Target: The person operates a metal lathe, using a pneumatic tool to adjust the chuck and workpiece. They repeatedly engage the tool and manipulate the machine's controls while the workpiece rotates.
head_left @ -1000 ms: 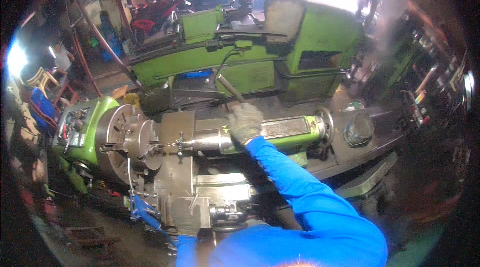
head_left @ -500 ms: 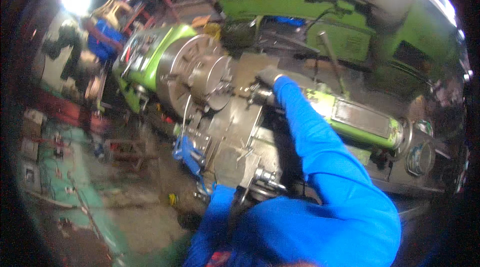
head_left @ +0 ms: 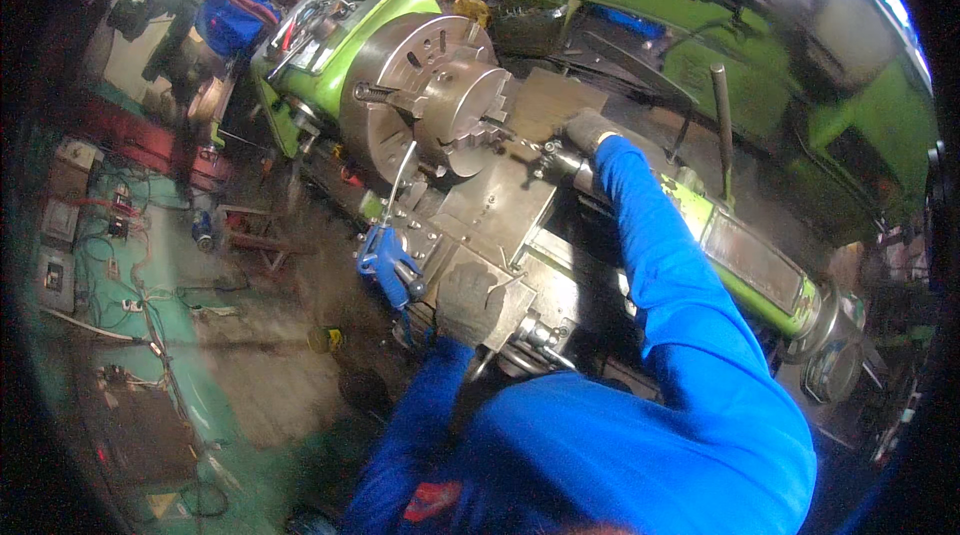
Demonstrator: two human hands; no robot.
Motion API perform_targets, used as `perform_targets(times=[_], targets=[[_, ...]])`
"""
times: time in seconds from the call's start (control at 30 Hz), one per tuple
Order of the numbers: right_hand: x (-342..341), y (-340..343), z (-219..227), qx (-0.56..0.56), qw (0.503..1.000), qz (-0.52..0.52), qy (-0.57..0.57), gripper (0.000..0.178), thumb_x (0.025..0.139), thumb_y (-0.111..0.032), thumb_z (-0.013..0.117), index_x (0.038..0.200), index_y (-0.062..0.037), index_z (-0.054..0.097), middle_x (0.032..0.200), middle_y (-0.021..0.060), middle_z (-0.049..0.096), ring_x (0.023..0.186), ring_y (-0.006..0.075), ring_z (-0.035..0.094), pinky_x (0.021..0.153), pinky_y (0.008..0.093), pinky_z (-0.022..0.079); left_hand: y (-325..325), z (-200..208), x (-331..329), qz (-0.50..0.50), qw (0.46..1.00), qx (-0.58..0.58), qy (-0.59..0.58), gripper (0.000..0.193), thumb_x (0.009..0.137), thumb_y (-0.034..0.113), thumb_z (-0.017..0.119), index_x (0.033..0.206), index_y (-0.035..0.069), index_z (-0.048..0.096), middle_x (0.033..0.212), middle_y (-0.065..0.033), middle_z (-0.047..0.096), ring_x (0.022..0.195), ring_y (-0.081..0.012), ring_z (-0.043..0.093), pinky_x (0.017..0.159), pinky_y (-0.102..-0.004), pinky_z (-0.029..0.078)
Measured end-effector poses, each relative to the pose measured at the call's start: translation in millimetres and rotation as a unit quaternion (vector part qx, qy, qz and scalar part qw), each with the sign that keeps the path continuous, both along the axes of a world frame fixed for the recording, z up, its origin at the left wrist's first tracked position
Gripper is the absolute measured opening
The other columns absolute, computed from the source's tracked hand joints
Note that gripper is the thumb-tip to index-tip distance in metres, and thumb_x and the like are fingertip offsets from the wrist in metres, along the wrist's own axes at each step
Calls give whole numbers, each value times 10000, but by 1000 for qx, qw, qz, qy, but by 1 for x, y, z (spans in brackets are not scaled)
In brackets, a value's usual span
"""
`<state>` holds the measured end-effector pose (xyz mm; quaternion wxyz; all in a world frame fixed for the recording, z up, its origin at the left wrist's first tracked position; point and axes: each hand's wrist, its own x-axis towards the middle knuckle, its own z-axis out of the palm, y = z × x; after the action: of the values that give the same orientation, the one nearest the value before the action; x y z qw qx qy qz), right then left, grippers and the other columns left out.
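Observation:
My left hand point(head_left: 472, 303), in a grey work glove, lies flat with its fingers stretched out on the lathe's tool slide point(head_left: 510, 312). Just left of it rests a blue air gun point(head_left: 388, 265) with a thin bent nozzle. My right hand point(head_left: 590, 129), gloved too, is at the far side of the drill chuck point(head_left: 565, 165) on the green tailstock point(head_left: 690, 210). Its fingers look curled, their tips hidden. From that chuck a drill bit point(head_left: 525, 143) points at the jaws of the large lathe chuck point(head_left: 465, 105); I cannot tell whether it touches anything there.
The green headstock point(head_left: 345, 60) stands at the left, carrying a slotted round faceplate point(head_left: 375, 105). A flat metal plate point(head_left: 556, 105) lies behind the drill bit. Past the tailstock an upright lever point(head_left: 721, 125) rises. Cables and boxes lie on the green floor point(head_left: 185, 280).
My view has shifted, so the lathe appears farther right and higher, and the picture is sharper. Both hands keep about the same places on the machine.

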<state>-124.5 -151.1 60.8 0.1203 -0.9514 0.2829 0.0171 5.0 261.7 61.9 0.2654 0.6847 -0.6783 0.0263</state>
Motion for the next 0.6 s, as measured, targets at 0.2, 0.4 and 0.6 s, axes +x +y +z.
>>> perform_targets(times=[0.2,0.4,0.6], targets=[[6,2,-12,114,989,-61,-68,324,1016,-174,530,1224,-220,774,1169,167,757,1068,387,729,931,445,583,8,-30,15,25,993,100,-50,316,902,379,667,1001,79,690,1019,-168,666,1024,-394,622,927,-529,477],[12,12,2,-24,998,5,60,327,972,-156,548,1185,-141,795,1208,178,747,1121,346,726,1018,423,556,11,6,5,42,995,75,-53,295,908,380,651,929,93,712,1022,-125,668,1028,-346,625,905,-505,483],[3,13,-2,75,992,-79,-66,331,1015,-211,522,1231,-122,756,1227,190,730,1139,362,700,980,422,546,7,2,1,47,992,101,-61,274,898,367,666,935,100,715,1060,-105,659,1046,-321,614,903,-477,481]])
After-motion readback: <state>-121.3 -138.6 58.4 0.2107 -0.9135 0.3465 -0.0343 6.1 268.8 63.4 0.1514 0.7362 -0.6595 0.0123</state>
